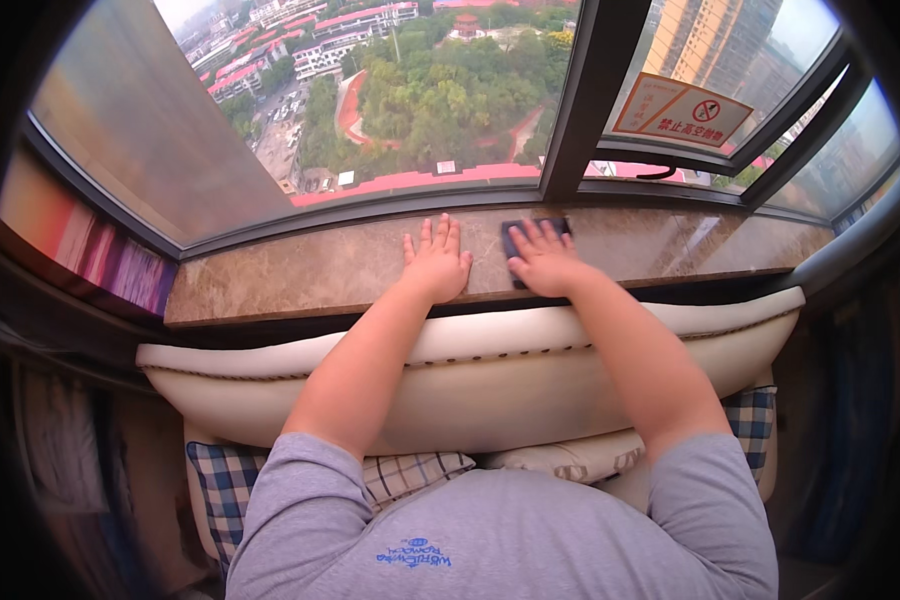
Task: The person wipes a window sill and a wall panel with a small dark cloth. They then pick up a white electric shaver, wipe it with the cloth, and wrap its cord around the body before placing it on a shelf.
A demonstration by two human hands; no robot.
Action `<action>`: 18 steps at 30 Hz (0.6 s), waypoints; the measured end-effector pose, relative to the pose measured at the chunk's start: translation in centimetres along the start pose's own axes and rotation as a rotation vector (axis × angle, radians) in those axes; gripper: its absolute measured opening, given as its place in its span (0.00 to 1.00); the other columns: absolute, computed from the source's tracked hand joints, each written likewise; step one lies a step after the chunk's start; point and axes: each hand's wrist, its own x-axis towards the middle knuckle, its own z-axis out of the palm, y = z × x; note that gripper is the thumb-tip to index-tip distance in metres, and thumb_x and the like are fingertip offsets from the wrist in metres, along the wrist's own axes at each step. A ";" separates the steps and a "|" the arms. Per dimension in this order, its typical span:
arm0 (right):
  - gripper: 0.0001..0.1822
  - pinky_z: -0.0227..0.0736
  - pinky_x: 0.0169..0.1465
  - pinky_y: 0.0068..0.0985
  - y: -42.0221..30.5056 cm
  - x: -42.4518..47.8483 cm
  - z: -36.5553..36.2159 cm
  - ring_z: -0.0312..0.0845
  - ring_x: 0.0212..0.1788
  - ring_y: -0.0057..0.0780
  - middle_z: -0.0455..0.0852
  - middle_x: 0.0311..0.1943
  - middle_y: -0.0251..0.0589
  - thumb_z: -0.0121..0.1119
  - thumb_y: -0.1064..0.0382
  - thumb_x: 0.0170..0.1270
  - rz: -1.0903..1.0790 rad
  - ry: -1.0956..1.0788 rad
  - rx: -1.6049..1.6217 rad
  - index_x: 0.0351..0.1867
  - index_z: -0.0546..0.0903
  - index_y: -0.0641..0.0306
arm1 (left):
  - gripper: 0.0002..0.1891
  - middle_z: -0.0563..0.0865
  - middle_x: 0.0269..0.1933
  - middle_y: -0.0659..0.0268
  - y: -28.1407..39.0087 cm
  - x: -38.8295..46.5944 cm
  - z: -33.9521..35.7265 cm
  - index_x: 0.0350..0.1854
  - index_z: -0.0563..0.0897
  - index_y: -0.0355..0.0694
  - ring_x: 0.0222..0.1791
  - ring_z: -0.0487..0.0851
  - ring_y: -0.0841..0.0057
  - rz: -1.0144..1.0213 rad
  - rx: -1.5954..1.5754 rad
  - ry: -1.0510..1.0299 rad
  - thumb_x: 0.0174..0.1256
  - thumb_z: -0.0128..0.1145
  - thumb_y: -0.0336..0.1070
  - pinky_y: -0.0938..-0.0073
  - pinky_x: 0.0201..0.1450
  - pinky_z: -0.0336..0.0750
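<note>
A brown marble windowsill [307, 274] runs across in front of me, below the window. My left hand [436, 262] lies palm down on the stone, fingers a little apart and nothing under them that I can see. To its right, my right hand [546, 259] holds a dark folded cloth [511, 236] down against the sill. Its fingers are spread over the cloth and slightly blurred. Most of the cloth is hidden beneath the palm; dark edges show at the left and at the top right.
A cream sofa back [495, 405] with stud trim stands between me and the sill. Checked cushions [225, 487] rest on the sofa. Beyond the sill are a dark window frame [596, 97], a tilted-out pane with a handle [656, 174], and a warning sticker [682, 116].
</note>
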 end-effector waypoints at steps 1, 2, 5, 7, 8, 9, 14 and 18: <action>0.38 0.28 0.82 0.50 1.7 -0.2 -0.4 0.28 0.85 0.44 0.37 0.84 0.37 0.36 0.39 0.77 0.066 -0.001 0.016 0.83 0.47 0.45 | 0.36 0.46 0.85 0.60 0.1 -0.1 0.0 0.83 0.50 0.42 0.84 0.42 0.54 -0.010 0.003 -0.003 0.79 0.36 0.55 0.39 0.80 0.35; 0.38 0.28 0.82 0.50 3.6 -0.6 -0.5 0.28 0.85 0.44 0.37 0.84 0.37 0.36 0.39 0.77 0.146 0.026 0.031 0.83 0.47 0.45 | 0.36 0.46 0.85 0.60 0.2 -0.2 0.1 0.83 0.49 0.42 0.84 0.42 0.54 -0.015 0.006 -0.007 0.79 0.36 0.55 0.40 0.80 0.35; 0.38 0.27 0.81 0.52 6.4 -1.0 -0.2 0.27 0.85 0.45 0.36 0.84 0.38 0.35 0.39 0.77 0.282 0.080 0.070 0.83 0.46 0.47 | 0.36 0.45 0.85 0.61 0.6 -0.2 -0.3 0.83 0.48 0.43 0.84 0.40 0.55 -0.023 0.013 -0.021 0.79 0.35 0.55 0.40 0.80 0.34; 0.38 0.26 0.81 0.53 5.4 -1.3 0.0 0.26 0.85 0.46 0.34 0.84 0.39 0.34 0.39 0.77 0.302 0.081 0.082 0.83 0.46 0.47 | 0.36 0.45 0.85 0.61 0.6 -0.3 -0.2 0.83 0.48 0.43 0.84 0.40 0.55 -0.034 0.017 -0.031 0.79 0.35 0.55 0.40 0.80 0.34; 0.38 0.25 0.81 0.54 3.3 -1.0 0.2 0.25 0.85 0.47 0.33 0.84 0.40 0.34 0.39 0.77 0.296 0.072 0.082 0.83 0.45 0.48 | 0.36 0.45 0.85 0.61 0.6 -0.3 -0.1 0.83 0.48 0.43 0.84 0.40 0.55 -0.038 0.020 -0.036 0.79 0.35 0.55 0.40 0.80 0.34; 0.38 0.23 0.81 0.54 1.0 -0.9 0.5 0.25 0.85 0.48 0.32 0.84 0.40 0.33 0.40 0.77 0.210 0.014 0.036 0.83 0.44 0.48 | 0.36 0.44 0.85 0.61 0.5 -0.2 -0.3 0.83 0.48 0.43 0.84 0.39 0.55 -0.041 0.025 -0.036 0.79 0.35 0.54 0.40 0.80 0.34; 0.39 0.22 0.82 0.49 -4.3 -1.9 0.7 0.25 0.85 0.44 0.34 0.84 0.39 0.37 0.39 0.77 -0.063 -0.070 0.075 0.83 0.46 0.47 | 0.36 0.45 0.85 0.61 0.4 -0.2 -0.4 0.83 0.48 0.43 0.84 0.40 0.55 -0.028 0.043 -0.029 0.79 0.34 0.55 0.40 0.80 0.35; 0.40 0.24 0.82 0.48 0.2 -2.3 0.4 0.25 0.85 0.41 0.35 0.84 0.36 0.39 0.37 0.76 -0.031 -0.055 0.041 0.83 0.46 0.44 | 0.37 0.45 0.85 0.62 0.0 0.2 -0.2 0.83 0.48 0.44 0.84 0.40 0.55 -0.016 0.034 -0.016 0.79 0.35 0.56 0.40 0.80 0.36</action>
